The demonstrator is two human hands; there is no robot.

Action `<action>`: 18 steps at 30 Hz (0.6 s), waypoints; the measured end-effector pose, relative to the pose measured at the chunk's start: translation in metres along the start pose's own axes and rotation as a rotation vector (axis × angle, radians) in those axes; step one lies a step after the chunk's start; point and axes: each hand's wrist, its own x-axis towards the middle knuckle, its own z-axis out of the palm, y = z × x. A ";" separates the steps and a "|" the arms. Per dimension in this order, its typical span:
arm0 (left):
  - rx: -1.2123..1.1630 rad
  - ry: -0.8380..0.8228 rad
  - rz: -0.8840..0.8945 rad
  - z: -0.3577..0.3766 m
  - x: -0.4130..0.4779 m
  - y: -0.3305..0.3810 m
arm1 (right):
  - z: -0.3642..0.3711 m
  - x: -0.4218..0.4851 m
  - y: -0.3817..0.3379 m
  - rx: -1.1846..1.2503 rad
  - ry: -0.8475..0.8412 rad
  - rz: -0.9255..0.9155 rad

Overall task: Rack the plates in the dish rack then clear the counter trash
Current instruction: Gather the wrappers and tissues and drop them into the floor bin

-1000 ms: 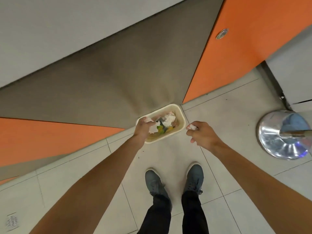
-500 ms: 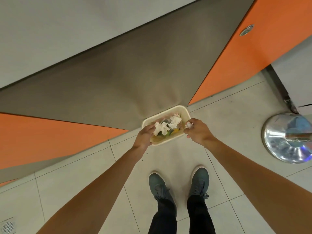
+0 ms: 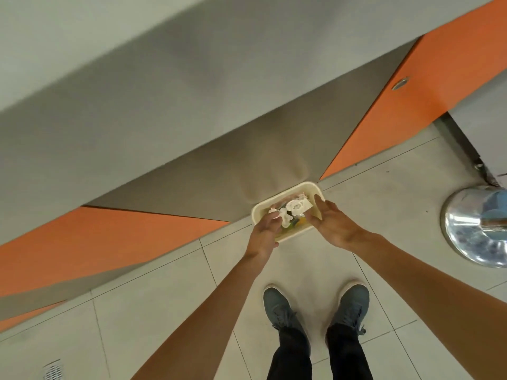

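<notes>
A cream disposable food tray [image 3: 307, 189] is held out in front of me above the floor, filled with crumpled white tissue [image 3: 295, 208] and bits of yellow and green scrap. My left hand [image 3: 264, 234] grips the tray's near left edge, thumb over the rim. My right hand [image 3: 332, 226] rests over the tray's right side with fingers spread; I see nothing between them. No plates or dish rack are in view.
A grey counter front with orange panels [image 3: 109, 237] runs diagonally just beyond the tray. A shiny metal bin [image 3: 477, 226] stands at the right on the tiled floor. My grey shoes [image 3: 282, 311] are below. A floor drain [image 3: 52, 370] sits at the bottom left.
My right hand came in from the right to the tray's edge and spread its fingers; the small white scrap it pinched is no longer seen in it. The view tilted upward.
</notes>
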 end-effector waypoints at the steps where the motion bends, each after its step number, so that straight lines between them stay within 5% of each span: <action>1: -0.010 0.010 0.008 0.000 -0.009 0.002 | -0.001 -0.008 -0.003 -0.005 0.013 -0.038; 7: 0.293 0.010 0.247 0.011 -0.065 0.041 | -0.044 -0.074 -0.024 -0.102 0.121 -0.229; 18: 0.883 0.011 0.655 0.072 -0.181 0.106 | -0.138 -0.201 -0.023 -0.127 0.076 -0.173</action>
